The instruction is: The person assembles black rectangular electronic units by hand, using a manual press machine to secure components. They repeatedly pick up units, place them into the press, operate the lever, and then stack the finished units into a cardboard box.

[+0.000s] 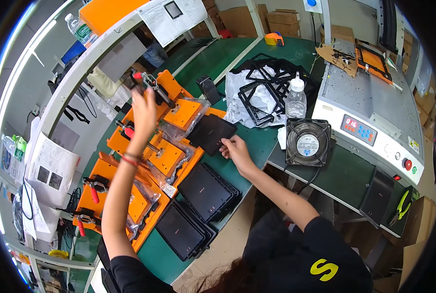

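My right hand (237, 152) pinches the near right corner of a flat black rectangular panel (211, 132), thumb and fingers at its edge. The panel lies at the right end of an orange fixture base. My left hand (144, 112) is raised, fingers stretched up just below the red-tipped handle of a toggle clamp (155, 88); contact with it is unclear. Beneath that clamp sits an orange block (181, 115) with clear plastic film around it. A second orange block (165, 157) and another red-handled clamp (127, 131) lie nearer me.
Two stacks of black panels (209, 193) (181, 232) stand along the bench's near edge. Black frames (262, 102) lie on white wrapping, beside a clear bottle (296, 100) and a fan (308, 142). To the right are a machine with a control panel (358, 129) and green-handled cutters (401, 207).
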`<state>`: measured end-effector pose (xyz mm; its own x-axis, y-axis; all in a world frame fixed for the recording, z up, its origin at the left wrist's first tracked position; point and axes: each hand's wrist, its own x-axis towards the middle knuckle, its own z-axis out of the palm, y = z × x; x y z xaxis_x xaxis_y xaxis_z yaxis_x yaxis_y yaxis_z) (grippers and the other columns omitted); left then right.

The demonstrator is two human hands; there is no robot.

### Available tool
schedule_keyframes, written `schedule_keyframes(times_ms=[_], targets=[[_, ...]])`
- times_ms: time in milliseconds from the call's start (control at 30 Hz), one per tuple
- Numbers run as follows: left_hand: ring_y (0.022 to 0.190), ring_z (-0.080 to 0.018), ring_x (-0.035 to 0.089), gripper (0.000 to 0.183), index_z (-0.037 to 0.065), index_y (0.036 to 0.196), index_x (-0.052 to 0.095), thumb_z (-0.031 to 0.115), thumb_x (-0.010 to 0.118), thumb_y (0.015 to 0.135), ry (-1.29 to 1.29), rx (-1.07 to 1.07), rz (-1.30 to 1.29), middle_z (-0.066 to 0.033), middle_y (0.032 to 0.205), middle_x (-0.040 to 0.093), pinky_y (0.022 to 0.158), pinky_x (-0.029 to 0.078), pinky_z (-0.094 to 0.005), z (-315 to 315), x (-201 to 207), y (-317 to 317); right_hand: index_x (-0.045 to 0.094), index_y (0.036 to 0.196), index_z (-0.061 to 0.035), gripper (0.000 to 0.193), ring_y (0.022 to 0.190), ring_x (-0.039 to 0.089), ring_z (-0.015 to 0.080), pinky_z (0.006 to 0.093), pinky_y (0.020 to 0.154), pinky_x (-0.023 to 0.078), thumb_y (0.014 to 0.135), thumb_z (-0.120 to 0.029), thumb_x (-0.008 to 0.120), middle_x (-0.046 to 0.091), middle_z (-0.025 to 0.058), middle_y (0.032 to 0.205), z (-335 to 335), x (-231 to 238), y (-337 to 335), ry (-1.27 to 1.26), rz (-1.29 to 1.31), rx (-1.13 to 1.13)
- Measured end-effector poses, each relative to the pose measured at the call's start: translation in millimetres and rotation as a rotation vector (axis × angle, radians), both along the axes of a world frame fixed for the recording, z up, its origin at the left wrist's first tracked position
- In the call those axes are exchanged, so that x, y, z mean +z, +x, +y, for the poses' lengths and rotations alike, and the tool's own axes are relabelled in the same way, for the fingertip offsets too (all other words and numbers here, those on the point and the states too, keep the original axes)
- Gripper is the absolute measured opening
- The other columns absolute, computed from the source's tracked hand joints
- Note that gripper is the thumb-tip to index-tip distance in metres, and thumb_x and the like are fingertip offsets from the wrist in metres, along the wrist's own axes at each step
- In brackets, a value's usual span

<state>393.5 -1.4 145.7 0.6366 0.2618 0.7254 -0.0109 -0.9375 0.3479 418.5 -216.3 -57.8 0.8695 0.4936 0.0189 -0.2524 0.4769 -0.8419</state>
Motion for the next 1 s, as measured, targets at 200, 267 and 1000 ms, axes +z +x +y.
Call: schedule_keyframes(times_ms=[200,267,1000], targets=[[0.101,-0.0412,0.058,0.089,-0.013,0.126,0.031,0.066,0.040,0.085,-0.277,0.220,-0.063,-0.0305,0.105,0.058,0.094,0.042,-0.0412,104,48,80,0.046,0.086,0.0017,0.020,0.060,0.061,0.0140,0.0239,0.053,0.048,0.093,-0.016,0.053,0.062,0.0132,0.073,-58,19,-46,0.047,-0.105,0.029],[0.094,-0.0339,0.062,0.079,-0.012,0.119,0.040,0.061,0.037,0.089,-0.770,0.036,-0.110,-0.0252,0.099,0.061,0.087,0.047,-0.0381,83,57,92,0.046,0.086,0.0019,0.019,0.060,0.062,0.0145,0.0243,0.053,0.049,0.094,-0.014,0.051,0.062,0.0134,0.072,-84,24,-44,-0.008,-0.140,0.012],[0.094,-0.0291,0.059,0.033,0.009,0.111,0.054,0.035,0.044,0.094,0.699,-0.092,0.150,-0.0130,0.100,0.062,0.087,0.040,-0.0431,-62,-34,55,0.043,0.087,-0.0043,0.015,0.056,0.053,0.0076,0.0202,0.051,0.042,0.095,-0.015,0.049,0.056,0.0048,0.068,-128,30,-55,-0.110,-0.290,-0.081]])
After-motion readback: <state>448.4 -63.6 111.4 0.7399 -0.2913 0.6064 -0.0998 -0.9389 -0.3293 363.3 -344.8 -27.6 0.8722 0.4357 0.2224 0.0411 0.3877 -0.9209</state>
